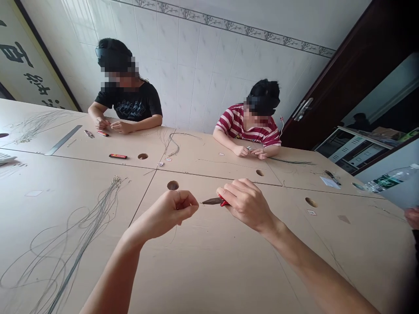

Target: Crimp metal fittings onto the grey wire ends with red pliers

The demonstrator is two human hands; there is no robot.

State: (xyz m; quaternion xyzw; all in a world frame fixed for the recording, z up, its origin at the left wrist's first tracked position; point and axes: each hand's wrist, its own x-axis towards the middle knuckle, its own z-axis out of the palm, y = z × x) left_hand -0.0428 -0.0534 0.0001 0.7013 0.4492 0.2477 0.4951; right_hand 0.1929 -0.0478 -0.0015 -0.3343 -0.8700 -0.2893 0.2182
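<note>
- The pliers [213, 201] are held above the middle of the table, dark nose pointing left and a bit of red handle showing at the fist.
- The right hand [247, 204] is closed around the handles, with the fingers curled over the top and the knuckles up.
- The left hand [173, 210] sits just beside the plier tips. Its thumb and fingertips are pressed together in a pinch on a thin wire [173, 232], which trails faintly below the hand. From here I cannot tell whether the tips touch the wire.
- Both hands are raised over the pale wooden table [212, 270], just in front of a round hole [173, 185] in its top.
- To the left, a loose bundle of wires [88, 226] lies fanned out across the tabletop in long loops.
- Farther back on the left lie a red and black tool [118, 156] and a metal ruler [63, 139].
- Across the table, a person in a black shirt [131, 104] and a person in a striped shirt [248, 126] each have both hands together on the tabletop.
- A plastic bottle [393, 185] lies at the right edge.
</note>
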